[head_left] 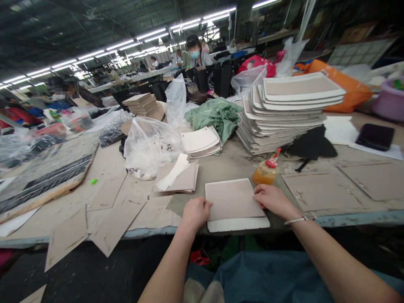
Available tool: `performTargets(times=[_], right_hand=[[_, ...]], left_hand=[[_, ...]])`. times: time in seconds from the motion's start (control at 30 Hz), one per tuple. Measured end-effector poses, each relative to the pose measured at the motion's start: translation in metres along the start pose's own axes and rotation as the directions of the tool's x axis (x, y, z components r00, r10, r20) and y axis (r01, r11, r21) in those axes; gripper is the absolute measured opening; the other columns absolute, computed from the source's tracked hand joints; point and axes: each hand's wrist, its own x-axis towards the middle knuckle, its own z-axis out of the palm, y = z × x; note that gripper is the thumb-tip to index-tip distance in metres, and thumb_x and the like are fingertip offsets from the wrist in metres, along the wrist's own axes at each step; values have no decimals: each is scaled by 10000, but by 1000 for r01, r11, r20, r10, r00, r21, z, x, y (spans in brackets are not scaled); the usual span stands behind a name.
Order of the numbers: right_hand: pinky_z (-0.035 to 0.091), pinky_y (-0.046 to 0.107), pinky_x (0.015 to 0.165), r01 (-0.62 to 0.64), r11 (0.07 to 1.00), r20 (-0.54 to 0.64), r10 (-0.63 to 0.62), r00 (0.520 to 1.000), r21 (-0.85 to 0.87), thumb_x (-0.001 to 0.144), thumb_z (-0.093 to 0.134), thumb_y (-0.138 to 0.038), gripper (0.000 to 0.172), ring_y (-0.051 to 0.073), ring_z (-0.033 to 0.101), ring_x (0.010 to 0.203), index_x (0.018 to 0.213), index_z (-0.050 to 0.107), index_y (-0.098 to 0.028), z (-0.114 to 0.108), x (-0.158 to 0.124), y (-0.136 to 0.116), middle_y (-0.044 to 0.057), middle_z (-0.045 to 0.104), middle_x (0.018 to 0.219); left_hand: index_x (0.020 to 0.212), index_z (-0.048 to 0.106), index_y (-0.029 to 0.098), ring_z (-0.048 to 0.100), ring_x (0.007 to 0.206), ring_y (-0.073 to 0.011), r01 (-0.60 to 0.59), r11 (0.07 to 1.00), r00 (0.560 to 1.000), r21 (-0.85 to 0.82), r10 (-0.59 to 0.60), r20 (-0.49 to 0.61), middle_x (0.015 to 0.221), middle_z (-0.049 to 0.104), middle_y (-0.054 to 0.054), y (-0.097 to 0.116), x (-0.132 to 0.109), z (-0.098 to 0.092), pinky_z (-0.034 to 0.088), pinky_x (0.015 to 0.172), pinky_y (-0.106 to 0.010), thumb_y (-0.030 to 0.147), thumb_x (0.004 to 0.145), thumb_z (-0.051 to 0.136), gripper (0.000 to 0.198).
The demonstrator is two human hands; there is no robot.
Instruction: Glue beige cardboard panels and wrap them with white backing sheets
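Note:
A grey-brown rectangular board [235, 200] lies on a slightly larger white-edged panel [240, 225] at the table's front edge; a white strip of the panel shows below it. My left hand [196, 213] is curled closed at the board's left edge, thumb on top. At the right edge, my right hand [273, 200] pinches the board between thumb and fingers; its fingertips are partly hidden. Just behind my right hand stands a squeeze bottle [266, 170] of amber liquid with a red nozzle. Two more boards with smeared marks, one a nearer board [322, 191], lie to the right.
A tall stack of panels [290, 113] rises behind the bottle. A smaller pile of boards [179, 176], a clear plastic bag [151, 147] and a green bag [214, 115] are to the left. Loose boards [118, 223] overhang the front edge. A dark phone [375, 136] lies at right.

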Motion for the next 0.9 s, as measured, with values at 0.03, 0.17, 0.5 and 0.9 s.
performTargets(times=[0.03,0.17,0.5,0.9], right_hand=[[395,243,529,1,1000,2,-1,1000,7,664,505,-185,125,149,569,521,776,562,-189,0,-1,0,-16,592,536],[386,238,536,15,1000,-24,-16,1000,-15,657,500,-156,160,144,571,541,801,566,-182,-1,-5,-5,-22,598,536],[384,221,522,10,999,-15,-10,1000,34,682,521,-157,157,128,557,511,830,572,-169,-4,-6,-5,-29,592,532],[394,224,541,-10,995,-8,9,1000,-97,743,551,-256,221,152,606,594,936,597,-159,-5,-2,0,-10,634,580]], left_hand=[[701,638,174,599,707,-206,0,1000,1000,-9,0,1,727,665,-89,-1,0,0,319,586,-257,384,854,473,308],[688,634,182,594,707,-203,2,1000,1000,-30,-1,5,718,662,-82,-3,1,1,315,583,-255,396,858,461,323],[725,618,180,616,750,-208,-1,999,1000,40,0,19,758,674,-80,2,0,0,338,599,-264,384,875,442,308],[767,606,180,632,770,-211,19,998,1000,61,-20,15,791,688,-77,8,-5,-1,359,605,-266,400,886,423,310]])
